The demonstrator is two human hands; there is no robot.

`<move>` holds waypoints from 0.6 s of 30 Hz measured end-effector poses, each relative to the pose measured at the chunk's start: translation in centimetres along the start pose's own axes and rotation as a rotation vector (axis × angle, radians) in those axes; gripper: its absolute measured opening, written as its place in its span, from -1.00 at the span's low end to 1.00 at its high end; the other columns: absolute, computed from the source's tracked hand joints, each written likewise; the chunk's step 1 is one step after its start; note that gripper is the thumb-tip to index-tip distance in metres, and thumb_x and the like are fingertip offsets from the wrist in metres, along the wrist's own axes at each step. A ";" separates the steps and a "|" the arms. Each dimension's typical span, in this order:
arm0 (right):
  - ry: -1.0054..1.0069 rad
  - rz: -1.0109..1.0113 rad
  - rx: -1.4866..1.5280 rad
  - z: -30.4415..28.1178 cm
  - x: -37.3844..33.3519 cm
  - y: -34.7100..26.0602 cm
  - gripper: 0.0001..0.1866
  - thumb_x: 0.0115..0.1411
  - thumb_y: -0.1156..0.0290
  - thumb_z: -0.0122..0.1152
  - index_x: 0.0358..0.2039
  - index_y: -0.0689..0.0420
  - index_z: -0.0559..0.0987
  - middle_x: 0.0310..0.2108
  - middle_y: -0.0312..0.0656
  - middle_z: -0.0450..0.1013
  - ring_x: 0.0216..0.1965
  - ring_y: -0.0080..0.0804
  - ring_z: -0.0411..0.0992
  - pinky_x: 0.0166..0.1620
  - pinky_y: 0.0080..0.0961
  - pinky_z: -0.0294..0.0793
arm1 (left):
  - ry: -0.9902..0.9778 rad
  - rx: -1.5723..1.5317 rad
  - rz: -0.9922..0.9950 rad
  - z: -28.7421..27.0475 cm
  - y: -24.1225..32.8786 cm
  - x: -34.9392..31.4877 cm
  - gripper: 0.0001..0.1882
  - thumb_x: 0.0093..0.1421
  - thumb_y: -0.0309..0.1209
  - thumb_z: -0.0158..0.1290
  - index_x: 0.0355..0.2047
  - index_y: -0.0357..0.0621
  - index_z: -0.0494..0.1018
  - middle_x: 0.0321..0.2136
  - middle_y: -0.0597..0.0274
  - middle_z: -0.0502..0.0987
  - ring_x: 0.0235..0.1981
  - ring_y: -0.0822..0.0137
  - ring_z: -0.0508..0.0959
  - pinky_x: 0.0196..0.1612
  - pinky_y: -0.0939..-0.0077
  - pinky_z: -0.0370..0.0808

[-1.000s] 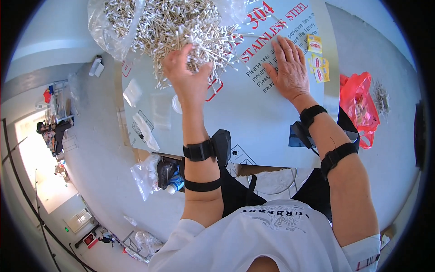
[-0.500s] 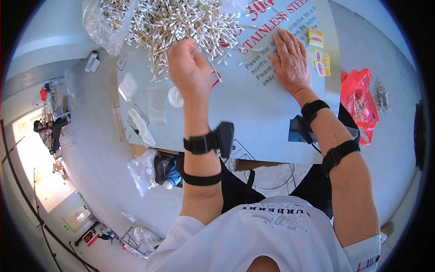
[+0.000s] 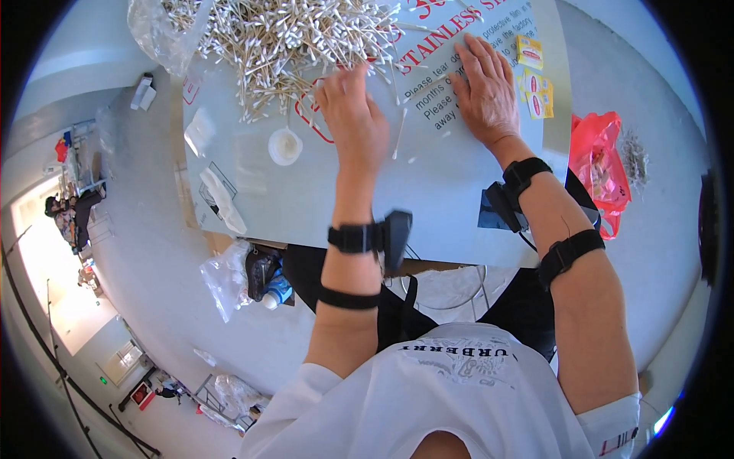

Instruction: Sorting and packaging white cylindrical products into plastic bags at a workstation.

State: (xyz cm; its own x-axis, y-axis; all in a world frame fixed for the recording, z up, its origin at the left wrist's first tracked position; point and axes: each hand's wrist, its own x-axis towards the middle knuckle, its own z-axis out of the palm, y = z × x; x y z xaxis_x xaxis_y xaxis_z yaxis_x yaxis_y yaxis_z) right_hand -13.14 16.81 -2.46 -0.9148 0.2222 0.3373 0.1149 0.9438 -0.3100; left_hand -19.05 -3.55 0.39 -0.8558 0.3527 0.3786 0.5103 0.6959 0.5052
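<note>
A large heap of cotton swabs [image 3: 287, 46] with white tips lies at the far left of the table. At its near edge, my left hand [image 3: 352, 115] hovers with its fingers apart and slightly bent. Nothing shows in it, though motion softens its outline. A lone cotton swab [image 3: 400, 134] lies just right of that hand. To its left stands a small round white container [image 3: 285, 146], open at the top. My right hand [image 3: 487, 96] rests flat on the printed sheet of the tabletop [image 3: 443, 199], fingers stretched out, left of several small yellow packets [image 3: 529, 52].
A clear plastic bag [image 3: 168, 34] lies beside the heap. White crumpled pieces [image 3: 222, 200] lie along the table's left side. A red plastic bag [image 3: 599, 157] hangs off the right edge. Below the left edge are a black bag [image 3: 262, 271] and a blue bottle [image 3: 277, 292].
My left hand has moved right, away from the heap, and its fingers have opened. The white container shows whole now. My right hand stays flat in place; the whole view has shifted slightly.
</note>
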 end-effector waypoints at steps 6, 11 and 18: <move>0.053 -0.007 -0.027 0.0 -0.1 -0.3 -0.38 0.28 -0.13 -0.08 0.19 0.04 0.36 0.29 -0.16 0.17 0.35 -0.26 0.04 0.40 -0.31 -0.17 | -0.026 0.123 0.058 1.5 0.2 3.1 -0.56 0.01 -0.66 0.03 -0.12 0.08 0.57 -0.17 0.11 0.41 -0.09 0.06 0.37 0.07 0.20 0.26; -0.150 -0.020 0.464 -3.1 -0.3 1.1 -0.30 0.12 -0.03 0.22 0.22 0.00 0.34 0.31 -0.14 0.13 0.36 -0.19 0.03 0.39 -0.25 -0.13 | 0.036 -0.034 0.090 1.4 0.2 -0.5 -0.56 -0.05 -0.71 0.03 -0.15 -0.04 0.54 -0.10 0.09 0.38 -0.06 -0.01 0.34 0.01 0.11 0.30; -0.644 -0.324 0.413 -10.6 -9.1 -2.2 -0.34 -0.24 0.45 0.48 -0.04 0.10 0.45 0.29 -0.10 0.13 0.36 -0.02 0.00 0.33 -0.04 0.09 | 0.013 -0.096 0.002 0.2 0.7 -1.0 -0.55 -0.03 -0.66 0.09 -0.09 -0.06 0.48 -0.07 0.09 0.38 -0.07 0.01 0.35 0.01 0.13 0.31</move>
State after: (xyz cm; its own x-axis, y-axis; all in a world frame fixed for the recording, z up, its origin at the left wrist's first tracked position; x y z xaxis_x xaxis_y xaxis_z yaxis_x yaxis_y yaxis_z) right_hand -0.92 15.28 4.57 -0.9352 -0.3471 -0.0704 -0.2285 0.7432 -0.6289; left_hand -17.88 -3.25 0.22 -0.8540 0.3456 0.3889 0.5181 0.6322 0.5760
